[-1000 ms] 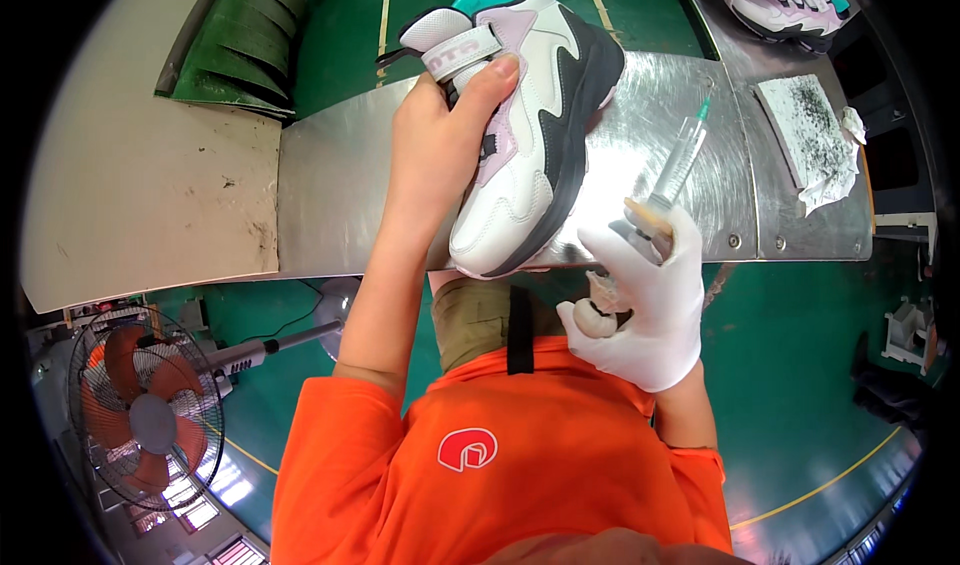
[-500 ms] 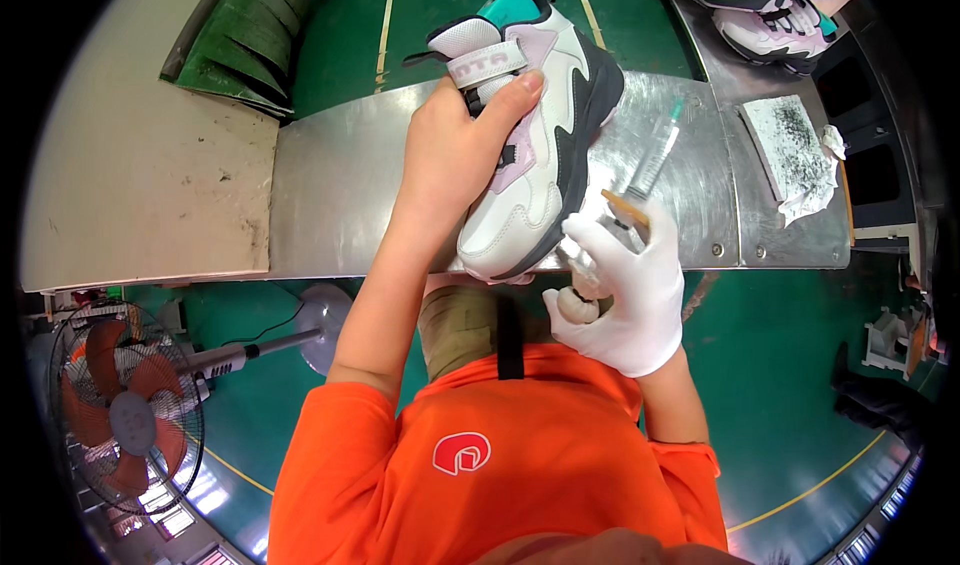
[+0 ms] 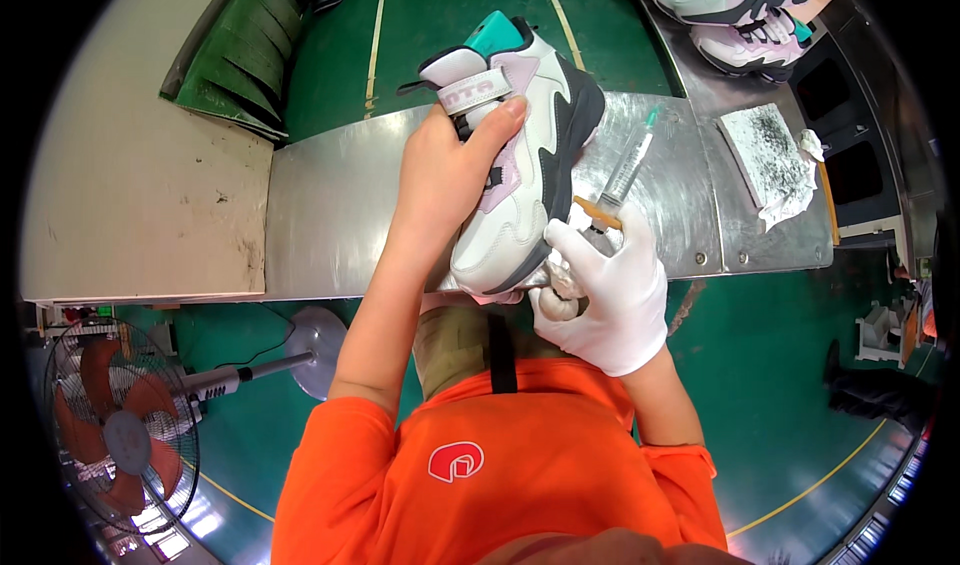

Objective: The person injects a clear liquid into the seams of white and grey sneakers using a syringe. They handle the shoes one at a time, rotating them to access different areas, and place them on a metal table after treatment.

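Observation:
My bare left hand [image 3: 440,175] grips a white sneaker [image 3: 515,190] with pale pink panels, a dark grey sole and a strap, its thumb on the upper near the strap. The shoe is tilted toe toward me over the table's front edge, and a teal insert shows in its opening. A white glove covers my right hand [image 3: 615,305], closed at the plunger end of a syringe [image 3: 627,163] with an amber flange and a green tip pointing away from me. A crumpled white wad [image 3: 563,277] sits between the gloved fingers, close to the toe.
The metal table [image 3: 330,205] adjoins a beige board [image 3: 150,195] at left. At right lie a black-specked white pad [image 3: 765,155] and crumpled paper [image 3: 812,145]. More sneakers [image 3: 745,45] stand at the far right. A standing fan [image 3: 125,440] is at lower left.
The view has shifted slightly, so the bench and its things appear a little further left and lower. Both hands keep their holds on the sneaker and the syringe.

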